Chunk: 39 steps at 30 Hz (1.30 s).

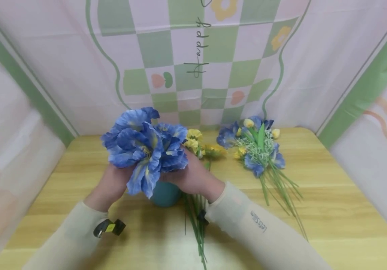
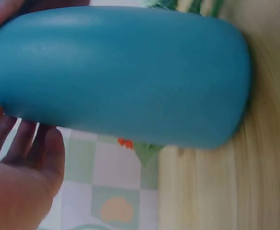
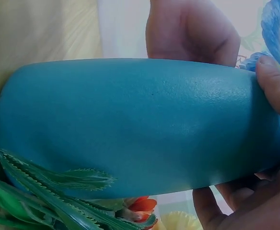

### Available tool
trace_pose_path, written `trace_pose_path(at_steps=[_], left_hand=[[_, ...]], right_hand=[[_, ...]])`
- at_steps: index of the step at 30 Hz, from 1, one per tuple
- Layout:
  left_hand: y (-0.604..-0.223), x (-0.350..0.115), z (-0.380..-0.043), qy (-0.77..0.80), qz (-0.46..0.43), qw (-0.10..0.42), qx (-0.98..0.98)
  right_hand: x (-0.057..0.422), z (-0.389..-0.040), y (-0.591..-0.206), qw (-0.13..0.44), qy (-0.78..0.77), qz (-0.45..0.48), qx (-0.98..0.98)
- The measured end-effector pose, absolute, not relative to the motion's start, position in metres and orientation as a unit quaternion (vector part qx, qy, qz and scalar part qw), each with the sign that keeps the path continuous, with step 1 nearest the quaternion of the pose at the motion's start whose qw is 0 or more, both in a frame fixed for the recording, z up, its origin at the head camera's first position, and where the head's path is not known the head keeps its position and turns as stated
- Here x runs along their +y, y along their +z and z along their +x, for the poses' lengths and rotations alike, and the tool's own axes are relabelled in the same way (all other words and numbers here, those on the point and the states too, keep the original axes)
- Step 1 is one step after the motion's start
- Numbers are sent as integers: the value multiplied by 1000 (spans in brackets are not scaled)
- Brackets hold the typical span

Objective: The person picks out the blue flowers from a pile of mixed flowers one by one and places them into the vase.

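Beneath the blue flowers (image 1: 146,148), your left hand (image 1: 111,184) and right hand (image 1: 194,175) grip the vase (image 1: 165,195), probably to steady it.

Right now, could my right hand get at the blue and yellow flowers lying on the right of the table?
Probably yes: bare tabletop leaves the way to those flowers free, though your right hand would first need to release the teal vase.

Vase (image 1: 165,195) on a table (image 1: 341,202), big flowers (image 1: 146,146) above its top, left hand (image 1: 114,182) at its left, right hand (image 1: 193,178) at its right, more flowers (image 1: 193,137) lying right, another bunch (image 1: 259,148) farther right, cloth (image 1: 186,48) behind.
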<state>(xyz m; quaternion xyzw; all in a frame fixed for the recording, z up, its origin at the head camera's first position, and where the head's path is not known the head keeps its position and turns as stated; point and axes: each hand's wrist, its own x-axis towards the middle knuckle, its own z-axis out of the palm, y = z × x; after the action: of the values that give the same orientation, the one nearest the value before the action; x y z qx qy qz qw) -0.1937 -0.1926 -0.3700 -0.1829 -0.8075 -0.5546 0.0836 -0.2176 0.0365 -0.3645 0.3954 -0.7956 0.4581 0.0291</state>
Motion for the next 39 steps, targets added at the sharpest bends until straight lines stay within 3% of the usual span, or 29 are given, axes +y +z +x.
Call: trace_pose_path(at_steps=[2, 8, 14, 18, 23, 32, 39], left_hand=[[-383, -199, -191, -543, -179, 72, -817], [-398, -197, -188, -544, -278, 13, -792], [-400, -188, -193, -503, -285, 77, -812], [-400, -187, -194, -464, -294, 121, -827], [-401, -187, -193, -481, -322, 129, -805], [-402, -187, -193, -486, -327, 129, -801], [-401, -185, -193, -479, -338, 129, -800]], right_hand=[[36, -218, -364, 29, 459, 402, -792], [36, -219, -364, 34, 454, 417, -787], [38, -220, -364, 24, 464, 427, -776], [52, -215, -372, 5, 401, 370, -838], [89, -212, -384, -21, 302, 280, -911], [199, -245, -401, 48, 145, 163, -975], [271, -256, -418, -81, 87, 75, -990]])
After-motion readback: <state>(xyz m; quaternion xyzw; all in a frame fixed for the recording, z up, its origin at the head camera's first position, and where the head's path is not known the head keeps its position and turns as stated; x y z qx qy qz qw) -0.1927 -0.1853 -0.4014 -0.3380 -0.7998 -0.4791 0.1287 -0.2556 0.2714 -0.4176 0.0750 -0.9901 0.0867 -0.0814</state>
